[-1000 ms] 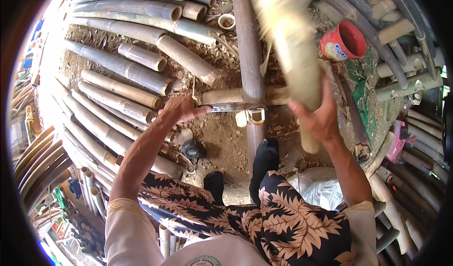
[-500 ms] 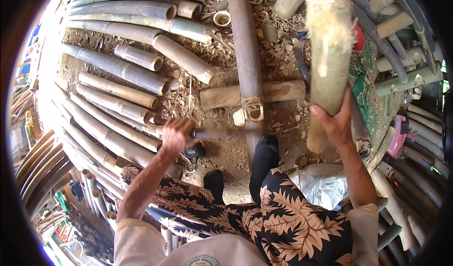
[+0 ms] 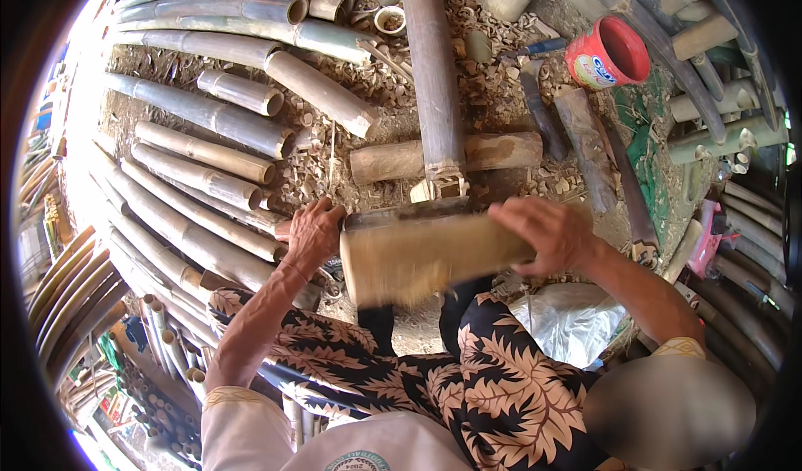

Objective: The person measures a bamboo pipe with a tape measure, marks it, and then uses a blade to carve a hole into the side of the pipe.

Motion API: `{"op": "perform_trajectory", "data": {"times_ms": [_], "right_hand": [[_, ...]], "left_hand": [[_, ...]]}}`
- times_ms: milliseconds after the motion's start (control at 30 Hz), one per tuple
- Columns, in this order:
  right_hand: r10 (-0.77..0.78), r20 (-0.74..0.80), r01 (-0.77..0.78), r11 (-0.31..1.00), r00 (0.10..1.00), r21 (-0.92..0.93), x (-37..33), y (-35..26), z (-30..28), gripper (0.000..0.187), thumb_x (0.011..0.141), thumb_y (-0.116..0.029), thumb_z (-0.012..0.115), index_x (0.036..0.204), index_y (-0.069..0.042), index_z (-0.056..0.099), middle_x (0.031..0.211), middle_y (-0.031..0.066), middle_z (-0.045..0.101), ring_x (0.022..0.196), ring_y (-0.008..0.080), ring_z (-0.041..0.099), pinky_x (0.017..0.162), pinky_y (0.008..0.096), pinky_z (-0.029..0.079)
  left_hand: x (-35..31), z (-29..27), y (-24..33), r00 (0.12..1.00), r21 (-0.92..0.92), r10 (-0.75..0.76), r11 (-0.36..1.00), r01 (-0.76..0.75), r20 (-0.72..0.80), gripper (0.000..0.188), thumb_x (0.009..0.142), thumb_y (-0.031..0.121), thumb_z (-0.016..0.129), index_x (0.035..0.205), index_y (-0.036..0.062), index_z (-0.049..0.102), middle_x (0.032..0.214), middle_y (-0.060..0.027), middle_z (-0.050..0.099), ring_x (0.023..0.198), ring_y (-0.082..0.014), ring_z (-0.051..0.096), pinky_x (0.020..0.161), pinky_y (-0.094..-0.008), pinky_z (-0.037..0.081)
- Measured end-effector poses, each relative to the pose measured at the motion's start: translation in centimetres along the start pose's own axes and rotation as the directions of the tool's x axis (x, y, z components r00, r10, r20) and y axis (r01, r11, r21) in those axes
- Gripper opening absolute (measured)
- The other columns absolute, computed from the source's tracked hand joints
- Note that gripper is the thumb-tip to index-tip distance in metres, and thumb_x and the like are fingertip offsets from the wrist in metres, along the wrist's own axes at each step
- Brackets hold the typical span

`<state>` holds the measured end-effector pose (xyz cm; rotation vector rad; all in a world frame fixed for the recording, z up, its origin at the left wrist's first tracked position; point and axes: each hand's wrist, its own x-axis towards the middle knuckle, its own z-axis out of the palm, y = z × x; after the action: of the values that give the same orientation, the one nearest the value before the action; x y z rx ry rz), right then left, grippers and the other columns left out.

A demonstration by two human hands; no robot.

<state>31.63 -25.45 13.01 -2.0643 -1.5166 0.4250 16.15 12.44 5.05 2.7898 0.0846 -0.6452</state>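
Note:
My left hand (image 3: 313, 233) is closed round the handle of a large knife (image 3: 409, 212). Its dark blade reaches right, across the carved near end of a bamboo pole (image 3: 433, 78). That pole lies lengthwise over a crosswise log (image 3: 380, 163). In my right hand (image 3: 547, 237) is a thick pale club (image 3: 418, 258), smeared by motion and held level, right by the blade. Whether club and blade touch I cannot tell. The club hides part of the blade and my feet.
Cut bamboo poles (image 3: 209, 116) crowd the left; more lie at the right. Beyond my right hand stand a red bucket (image 3: 618, 51), a second dark blade (image 3: 541, 112) and a short wood piece (image 3: 585, 149). Shavings cover the ground. Clear plastic (image 3: 568, 325) lies by my right knee.
My right hand has swung the club from upright at the right down and left to the knife, uncovering the red bucket. My left hand keeps its hold on the knife, nearly in place.

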Motion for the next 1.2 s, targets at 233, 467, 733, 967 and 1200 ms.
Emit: {"op": "perform_trajectory", "data": {"times_ms": [233,467,733,967,1200], "right_hand": [[-0.050,0.301,0.172,0.904,0.952,-0.391,1.2,4.2,0.3,0.081,0.065,-0.028,0.084,0.135,-0.013,0.045,0.105,0.0093,0.056,0.079,0.0213,0.058,0.064,0.0338,0.053],[-0.448,0.155,0.473,0.845,0.881,-0.250,1.0,2.6,1.4,0.085,0.059,-0.034,0.085,0.132,-0.011,0.048,0.105,0.0102,0.056,0.083,0.0234,0.060,0.068,0.0365,0.054],[-0.020,0.293,0.060,0.990,0.956,-0.127,-1.1,-1.6,-0.6,0.087,0.060,-0.033,0.084,0.135,-0.009,0.048,0.111,0.0101,0.060,0.085,0.0252,0.063,0.070,0.0393,0.054],[0.257,0.231,-0.276,0.959,0.939,0.058,-3.7,-4.2,0.3,0.087,0.068,-0.033,0.083,0.140,-0.007,0.042,0.118,0.0160,0.058,0.099,0.0307,0.064,0.081,0.0412,0.057],[0.647,-0.125,-0.543,0.716,0.752,0.438,-1.2,-1.8,-3.4,0.095,0.069,-0.025,0.081,0.145,0.001,0.030,0.134,0.0224,0.051,0.123,0.0310,0.054,0.102,0.0391,0.044]], "left_hand": [[2.1,-0.5,0.2,0.976,0.038,-0.093,0.995,0.087,0.195,0.035,0.074,0.033,0.079,0.096,0.0097,0.066,0.099,-0.0098,0.061,0.098,-0.0279,0.060,0.082,-0.0463,0.047],[1.9,0.1,0.4,0.992,0.037,-0.069,0.997,0.066,0.104,0.035,0.072,0.030,0.079,0.096,0.0089,0.066,0.101,-0.0103,0.061,0.100,-0.0285,0.060,0.082,-0.0462,0.046],[5.2,-2.8,-2.3,0.964,-0.523,-0.086,0.826,0.211,0.252,0.058,0.084,0.061,0.062,0.088,0.0031,0.062,0.067,-0.0065,0.061,0.060,-0.0223,0.062,0.061,-0.0404,0.053],[9.1,-7.4,-4.2,0.977,-0.535,-0.049,0.830,0.156,0.209,0.079,0.080,0.084,0.040,0.073,0.0091,0.062,0.056,-0.0014,0.054,0.045,-0.0097,0.052,0.040,-0.0312,0.047],[9.5,-4.8,-2.6,0.934,-0.095,0.117,0.991,-0.090,0.338,0.079,0.080,0.086,0.038,0.060,0.0139,0.062,0.046,0.0043,0.045,0.040,-0.0105,0.038,0.038,-0.0342,0.029]]}}
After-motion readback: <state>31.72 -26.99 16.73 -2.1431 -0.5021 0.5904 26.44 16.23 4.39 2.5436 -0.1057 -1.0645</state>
